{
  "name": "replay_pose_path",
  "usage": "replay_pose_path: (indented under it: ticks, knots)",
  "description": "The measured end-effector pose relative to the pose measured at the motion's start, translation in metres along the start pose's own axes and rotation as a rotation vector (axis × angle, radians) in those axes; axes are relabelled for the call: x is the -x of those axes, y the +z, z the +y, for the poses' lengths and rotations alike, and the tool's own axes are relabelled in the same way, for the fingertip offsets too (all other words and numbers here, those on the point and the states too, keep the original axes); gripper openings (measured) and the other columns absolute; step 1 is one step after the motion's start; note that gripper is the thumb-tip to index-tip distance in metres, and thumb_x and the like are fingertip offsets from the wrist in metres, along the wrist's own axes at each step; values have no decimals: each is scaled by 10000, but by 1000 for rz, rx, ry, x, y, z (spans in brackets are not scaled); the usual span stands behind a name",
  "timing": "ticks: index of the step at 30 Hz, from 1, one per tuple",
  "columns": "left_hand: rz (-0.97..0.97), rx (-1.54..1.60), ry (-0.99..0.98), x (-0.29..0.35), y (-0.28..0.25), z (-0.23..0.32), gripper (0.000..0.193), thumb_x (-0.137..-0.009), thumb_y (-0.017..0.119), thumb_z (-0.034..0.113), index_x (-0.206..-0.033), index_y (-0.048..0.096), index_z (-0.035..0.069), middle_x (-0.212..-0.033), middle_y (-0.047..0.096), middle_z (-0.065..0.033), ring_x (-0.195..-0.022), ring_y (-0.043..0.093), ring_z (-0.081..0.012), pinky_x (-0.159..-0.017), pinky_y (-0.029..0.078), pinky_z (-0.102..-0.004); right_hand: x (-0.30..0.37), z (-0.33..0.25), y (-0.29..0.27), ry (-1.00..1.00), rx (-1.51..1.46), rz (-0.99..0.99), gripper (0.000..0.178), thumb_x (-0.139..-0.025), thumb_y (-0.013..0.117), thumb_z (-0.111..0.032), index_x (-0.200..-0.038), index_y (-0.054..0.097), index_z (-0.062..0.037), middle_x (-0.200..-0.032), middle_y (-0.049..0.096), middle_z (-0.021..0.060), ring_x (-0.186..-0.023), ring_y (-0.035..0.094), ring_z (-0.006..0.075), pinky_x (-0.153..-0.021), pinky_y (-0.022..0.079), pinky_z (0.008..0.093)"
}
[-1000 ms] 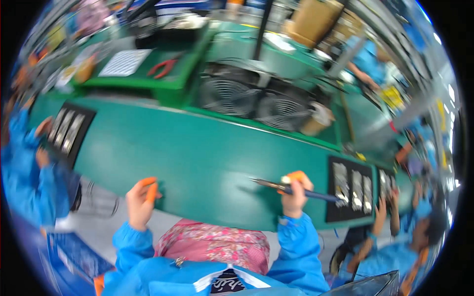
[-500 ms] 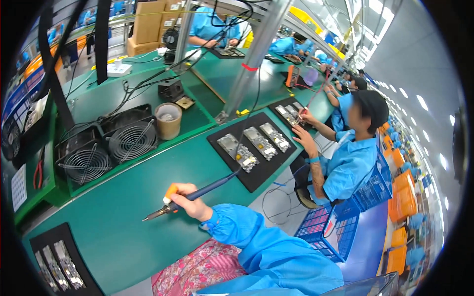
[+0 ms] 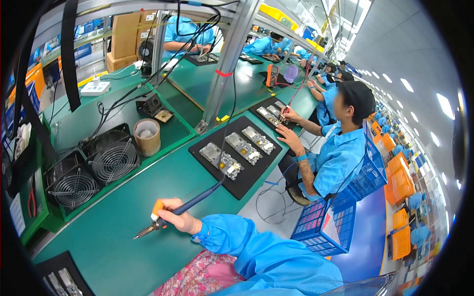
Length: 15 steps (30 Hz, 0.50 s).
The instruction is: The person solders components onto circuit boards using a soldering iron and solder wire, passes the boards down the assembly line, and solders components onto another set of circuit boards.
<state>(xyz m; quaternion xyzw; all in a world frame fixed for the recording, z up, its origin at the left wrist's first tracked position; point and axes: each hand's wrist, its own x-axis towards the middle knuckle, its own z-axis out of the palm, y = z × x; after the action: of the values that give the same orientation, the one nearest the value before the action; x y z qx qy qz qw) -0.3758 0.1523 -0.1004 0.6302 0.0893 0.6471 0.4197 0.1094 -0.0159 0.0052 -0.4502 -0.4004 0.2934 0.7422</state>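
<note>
My right hand (image 3: 180,217) is closed around the dark blue handle of a soldering iron (image 3: 190,203). Its bare metal tip points down and left above the green bench top. An orange-and-white piece (image 3: 157,209) shows at my fingers; whether it is worn or held I cannot tell. Behind the iron, a black mat (image 3: 228,182) bears a row of circuit boards (image 3: 221,161). Another black mat (image 3: 64,261) with several boards lies at the lower left, cut by the picture's rim. My left hand is out of view.
Two fans with wire guards (image 3: 113,162) and a round tub (image 3: 147,138) stand along the bench's back. A metal post (image 3: 226,69) and hanging cables rise beyond. On the right a co-worker (image 3: 340,148) handles boards; blue crates (image 3: 323,227) stand nearby.
The view has swung to the right, so the bench things sit further left. My right hand keeps hold of the soldering iron. The lower-left mat shows less.
</note>
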Motion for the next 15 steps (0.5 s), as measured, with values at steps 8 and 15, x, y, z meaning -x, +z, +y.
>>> replay_pose_path:
  ticks: [8, 15]
  knots:
    - [-94, -662, -963, 25, -29, 19, 397, -877, 526, 415, -600, 491, 134, -483, 368, 44, -420, 316, -85, -378, 227, -259, 3, 1, 1, -7, 13, -50, 173, -878, 481, -155, -773, 527, -25, -657, 512, 6, -538, 457, 55, -476, 359, 204]
    - [-837, -201, -519, 54, 23, -25, 436, -885, 495, 446, -557, 448, 163, -460, 320, 57, -404, 311, -84, -369, 222, -266, 0, -1, 0, -27, -27, -24, 180, -877, 489, -163, -772, 527, -20, -678, 518, 7, -551, 456, 56, -490, 364, 204]
